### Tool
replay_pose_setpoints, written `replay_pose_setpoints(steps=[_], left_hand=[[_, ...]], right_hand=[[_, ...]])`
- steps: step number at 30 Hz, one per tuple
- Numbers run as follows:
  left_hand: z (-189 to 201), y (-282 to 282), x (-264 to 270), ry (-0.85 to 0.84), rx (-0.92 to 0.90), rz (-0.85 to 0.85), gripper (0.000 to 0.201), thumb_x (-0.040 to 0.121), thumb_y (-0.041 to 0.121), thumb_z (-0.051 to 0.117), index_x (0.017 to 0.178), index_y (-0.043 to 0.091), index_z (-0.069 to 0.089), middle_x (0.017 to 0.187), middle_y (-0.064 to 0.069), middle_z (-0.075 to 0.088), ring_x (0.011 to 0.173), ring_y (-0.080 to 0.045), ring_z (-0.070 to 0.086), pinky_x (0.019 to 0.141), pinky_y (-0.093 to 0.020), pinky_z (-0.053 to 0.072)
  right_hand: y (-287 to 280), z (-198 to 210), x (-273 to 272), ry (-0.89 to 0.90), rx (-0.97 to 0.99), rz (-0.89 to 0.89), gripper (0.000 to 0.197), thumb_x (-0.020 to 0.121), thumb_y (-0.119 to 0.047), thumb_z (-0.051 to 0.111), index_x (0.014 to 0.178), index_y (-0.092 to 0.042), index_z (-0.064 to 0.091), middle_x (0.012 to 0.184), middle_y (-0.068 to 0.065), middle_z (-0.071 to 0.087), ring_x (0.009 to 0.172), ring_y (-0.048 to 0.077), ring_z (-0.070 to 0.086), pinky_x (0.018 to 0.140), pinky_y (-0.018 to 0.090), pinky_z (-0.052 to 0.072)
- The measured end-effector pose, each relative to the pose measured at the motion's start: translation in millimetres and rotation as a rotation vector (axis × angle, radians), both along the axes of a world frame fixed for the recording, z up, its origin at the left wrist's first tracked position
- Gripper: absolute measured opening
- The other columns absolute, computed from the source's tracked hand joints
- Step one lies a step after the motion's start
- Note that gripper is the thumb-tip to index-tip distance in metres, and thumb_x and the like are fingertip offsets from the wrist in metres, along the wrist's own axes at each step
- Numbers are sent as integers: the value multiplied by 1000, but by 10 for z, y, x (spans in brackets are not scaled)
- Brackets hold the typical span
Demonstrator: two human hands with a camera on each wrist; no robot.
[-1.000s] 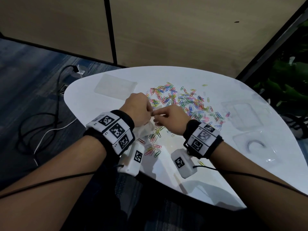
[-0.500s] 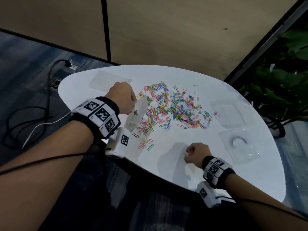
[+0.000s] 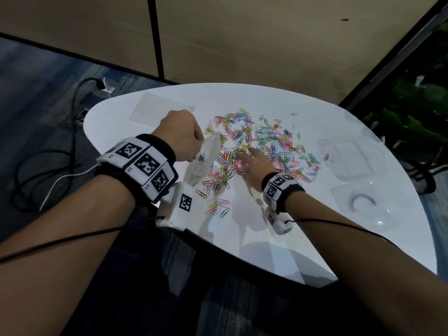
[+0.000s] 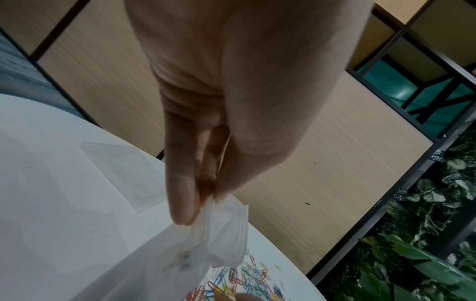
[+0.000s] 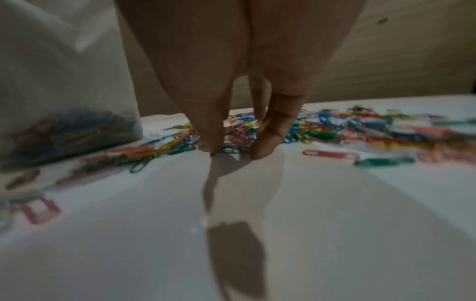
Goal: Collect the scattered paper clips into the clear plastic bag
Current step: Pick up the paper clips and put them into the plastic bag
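Several coloured paper clips lie scattered across the middle of the white table. My left hand holds the clear plastic bag upright at the pile's left edge. In the left wrist view its fingertips pinch the top edge of the bag. A few clips show inside the bag. My right hand reaches over the near side of the pile, fingers extended. Its fingertips touch the table beside the clips and hold nothing.
A flat clear bag lies at the table's far left, and another at the right. Nearer on the right, a clear bag holds a dark curved item. Cables run over the floor at left. Plants stand at right.
My right hand left the bag, dropped curled to the near table edge, then moved up to the clip pile with fingers extended. My left hand keeps holding the bag.
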State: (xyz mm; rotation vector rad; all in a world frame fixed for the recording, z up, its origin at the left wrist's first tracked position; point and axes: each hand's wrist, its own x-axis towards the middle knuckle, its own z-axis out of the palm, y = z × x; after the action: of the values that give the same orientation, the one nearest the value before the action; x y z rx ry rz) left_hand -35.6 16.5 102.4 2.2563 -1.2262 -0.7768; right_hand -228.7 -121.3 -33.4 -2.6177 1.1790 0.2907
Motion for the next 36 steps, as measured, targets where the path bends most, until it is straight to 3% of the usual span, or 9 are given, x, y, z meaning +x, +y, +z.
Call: replay_pose_setpoints(steps=[5, 10, 14, 17, 20, 23, 29, 32, 36], left_hand=[[-17, 15, -2, -12, 1, -8, 17, 93, 5, 61, 94, 5, 78, 83, -10, 76, 66, -23, 77, 76, -38, 65], [-12, 26, -43, -30, 12, -24, 16, 94, 12, 63, 94, 7, 79, 83, -11, 78, 68, -22, 77, 78, -35, 65], [-7, 37, -34, -33, 13, -27, 16, 94, 12, 64, 94, 8, 79, 84, -10, 78, 68, -21, 77, 76, -33, 64], [-14, 33, -10, -37, 9, -19, 15, 93, 11, 64, 93, 8, 79, 81, -10, 78, 67, -21, 77, 78, -34, 64], [-24, 28, -10, -21, 0, -12, 16, 91, 7, 63, 94, 6, 79, 81, -12, 78, 67, -23, 78, 80, -37, 65], [-27, 34, -35, -10, -11, -15, 16, 91, 7, 63, 93, 7, 79, 81, -12, 78, 68, -24, 78, 80, -37, 64], [-23, 70, -68, 10, -18, -35, 19, 88, 3, 62, 86, 8, 80, 76, -12, 78, 69, -22, 77, 79, -37, 65], [-19, 83, -64, 19, -17, -43, 20, 88, 3, 61, 81, 9, 79, 76, -12, 78, 68, -21, 78, 79, -36, 65], [19, 90, -44, 6, -17, -37, 21, 86, 0, 61, 87, 6, 81, 77, -14, 78, 73, -22, 77, 82, -37, 64]], right_hand=[[-24, -41, 60, -55, -115, 157, 23, 92, -7, 57, 110, -9, 70, 101, 14, 64, 92, 34, 62, 81, 40, 54], [-49, 160, 46, -30, -38, 29, 19, 93, -9, 57, 93, -5, 76, 90, 13, 72, 86, 28, 67, 76, 30, 54], [-180, 457, -48, -269, 166, -261, 10, 86, -16, 71, 90, -12, 79, 83, -2, 73, 77, 14, 68, 81, 26, 57], [-155, 719, -15, -614, 469, -420, 3, 82, -11, 76, 83, -12, 78, 82, 5, 76, 80, 21, 74, 83, 36, 60], [36, 969, 129, -932, 846, -421, 8, 82, -2, 74, 90, -3, 75, 87, 16, 75, 80, 26, 72, 84, 34, 59], [328, 1058, 315, -1009, 991, -333, 13, 85, 1, 70, 97, 2, 72, 86, 17, 73, 77, 24, 72, 83, 31, 59], [695, 895, 501, -684, 319, -89, 15, 82, -8, 71, 95, -10, 77, 83, 2, 74, 75, 12, 69, 76, 23, 55], [721, 906, 553, -583, 221, -4, 16, 85, -10, 64, 95, -13, 77, 82, 5, 75, 74, 17, 69, 78, 32, 56], [740, 985, 583, -406, 211, 148, 38, 89, -2, 51, 114, -20, 73, 109, 5, 73, 93, 18, 67, 87, 27, 51]])
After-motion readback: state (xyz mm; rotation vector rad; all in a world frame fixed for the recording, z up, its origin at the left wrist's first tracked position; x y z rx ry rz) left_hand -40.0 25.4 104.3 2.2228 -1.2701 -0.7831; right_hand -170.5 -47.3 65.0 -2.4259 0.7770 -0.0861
